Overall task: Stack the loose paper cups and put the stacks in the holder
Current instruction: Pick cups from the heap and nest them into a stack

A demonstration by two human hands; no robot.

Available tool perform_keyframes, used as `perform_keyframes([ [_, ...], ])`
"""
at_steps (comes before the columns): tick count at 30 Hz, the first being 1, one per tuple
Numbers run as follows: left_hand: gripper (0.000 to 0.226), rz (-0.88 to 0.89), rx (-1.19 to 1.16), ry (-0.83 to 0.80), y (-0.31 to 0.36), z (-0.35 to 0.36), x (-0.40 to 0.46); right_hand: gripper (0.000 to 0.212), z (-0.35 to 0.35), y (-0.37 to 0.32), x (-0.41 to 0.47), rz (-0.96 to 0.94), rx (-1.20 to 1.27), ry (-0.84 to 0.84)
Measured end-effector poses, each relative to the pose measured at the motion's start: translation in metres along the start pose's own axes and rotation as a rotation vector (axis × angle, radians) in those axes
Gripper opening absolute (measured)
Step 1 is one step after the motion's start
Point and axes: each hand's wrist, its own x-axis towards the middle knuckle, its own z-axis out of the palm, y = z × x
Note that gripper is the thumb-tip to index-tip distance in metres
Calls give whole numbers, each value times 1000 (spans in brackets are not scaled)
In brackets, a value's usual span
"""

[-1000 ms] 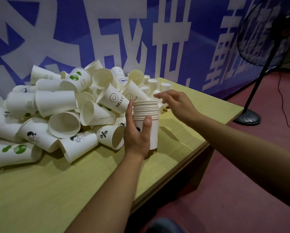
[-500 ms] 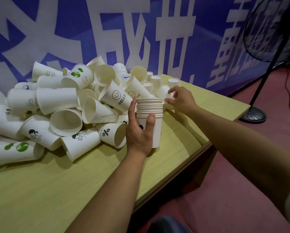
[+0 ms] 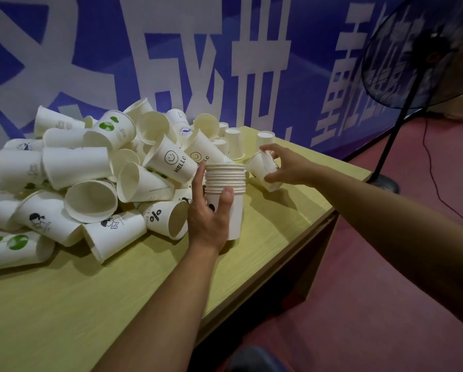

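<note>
An upright stack of nested white cups (image 3: pixel 225 194) is gripped on the table (image 3: pixel 63 304) by the left hand (image 3: pixel 210 213); a single tilted, empty cup (image 3: pixel 262 170) is pinched just beside it by the right hand (image 3: pixel 289 167).

Loose paper cups (image 3: pixel 75 167): white; several carry green globe-and-leaf prints, black smiley faces with "HELLO", a black percent sign, or small black cartoon figures. Stack of cups (image 3: pixel 225 183): plain white with a black mark low on its side. Tabletop (image 3: pixel 63 304): pale yellow-green wood grain. Far wall banner (image 3: pixel 305 63): blue with large white characters. Floor (image 3: pixel 359 304): dark red. Standing fan (image 3: pixel 418 49): black.
</note>
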Motion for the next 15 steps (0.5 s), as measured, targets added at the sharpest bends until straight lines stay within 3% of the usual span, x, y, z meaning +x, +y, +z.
perform_keyframes([
  [6,69,-8,-37,-101,6,1,-2,83,-17,-26,-34,-217,401,286],
  [12,68,18,-51,-181,10,0,-5,77,-3,-67,-65,-360,495,256],
  [15,75,29,-34,-154,6,1,-5,51,15,-73,-71,-364,601,249],
])
